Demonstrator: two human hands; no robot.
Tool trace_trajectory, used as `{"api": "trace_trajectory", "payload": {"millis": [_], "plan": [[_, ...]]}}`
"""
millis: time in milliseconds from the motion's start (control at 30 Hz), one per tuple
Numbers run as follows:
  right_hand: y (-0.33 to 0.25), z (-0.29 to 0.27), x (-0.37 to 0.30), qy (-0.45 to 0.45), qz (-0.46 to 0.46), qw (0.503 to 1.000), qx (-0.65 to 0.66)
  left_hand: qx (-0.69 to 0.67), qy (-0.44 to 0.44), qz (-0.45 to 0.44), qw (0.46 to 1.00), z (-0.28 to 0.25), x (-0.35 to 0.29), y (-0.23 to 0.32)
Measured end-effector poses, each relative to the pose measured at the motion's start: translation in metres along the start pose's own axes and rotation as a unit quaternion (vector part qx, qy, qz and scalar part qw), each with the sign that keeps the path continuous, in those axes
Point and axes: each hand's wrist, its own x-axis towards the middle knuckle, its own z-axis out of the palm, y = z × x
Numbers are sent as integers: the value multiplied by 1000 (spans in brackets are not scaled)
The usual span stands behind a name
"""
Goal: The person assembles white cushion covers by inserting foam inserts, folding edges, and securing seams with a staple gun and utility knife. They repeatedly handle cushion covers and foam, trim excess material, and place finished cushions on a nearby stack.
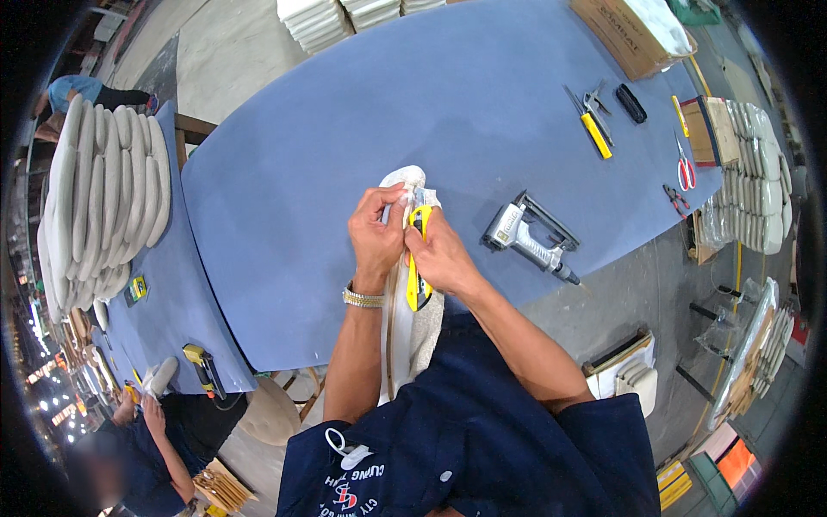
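Near the front edge of the blue-covered table (293, 172) lies a long, narrow light-coloured upholstered piece (426, 332), reaching from my lap onto the tabletop. My right hand (441, 254) is closed around a yellow utility knife (419, 289), its front end at the fabric near the piece's far end. My left hand (379, 233), with a metal band at the wrist, pinches the fabric edge beside the knife. Both hands nearly touch, so the blade's tip is hard to make out. Right of them a silver staple gun (530, 237) lies on its side.
Farther right lie a yellow-handled tool (596, 133), pliers (594, 102), a black brush-like object (631, 103) and red-handled scissors (685, 172). A cardboard box (624, 34) stands at the far right corner. Stacked grey cushions (108, 189) rise at left. A co-worker (146, 448) sits lower left.
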Motion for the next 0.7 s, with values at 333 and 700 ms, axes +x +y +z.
{"api": "trace_trajectory", "payload": {"millis": [333,700], "plan": [[10,-1,2,-11,-32,999,0,8,-8,9,1000,0,2,-5],[13,-9,3,-78,-16,993,-88,26,-7,9,1000,0,3,6]]}}
